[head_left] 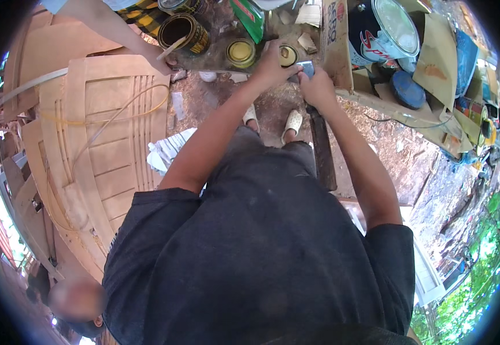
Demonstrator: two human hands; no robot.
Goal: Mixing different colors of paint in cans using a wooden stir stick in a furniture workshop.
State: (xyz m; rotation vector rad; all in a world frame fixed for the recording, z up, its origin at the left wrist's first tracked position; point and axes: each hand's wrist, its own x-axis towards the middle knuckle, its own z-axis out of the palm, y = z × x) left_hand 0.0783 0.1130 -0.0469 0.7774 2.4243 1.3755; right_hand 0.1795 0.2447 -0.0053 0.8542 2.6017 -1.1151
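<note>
My left hand (272, 64) is wrapped around the side of a small round tin (288, 56) with a yellowish top, which stands on a dirty low board. My right hand (318, 87) is closed on a small bluish metal object (306, 68) pressed against the tin's rim; I cannot tell what the object is. Both my forearms reach forward over my dark shirt. My feet in pale sandals (292, 122) stand on the dirt just below the hands.
Another person's arm (109, 29) reaches in at the top left beside an open dark can (184, 33). A yellow-lidded can (241, 53) sits left of my hands. A cardboard box (335, 46) holds a white-lidded bucket (397, 26). Carved wooden panels (106, 144) lie on the left.
</note>
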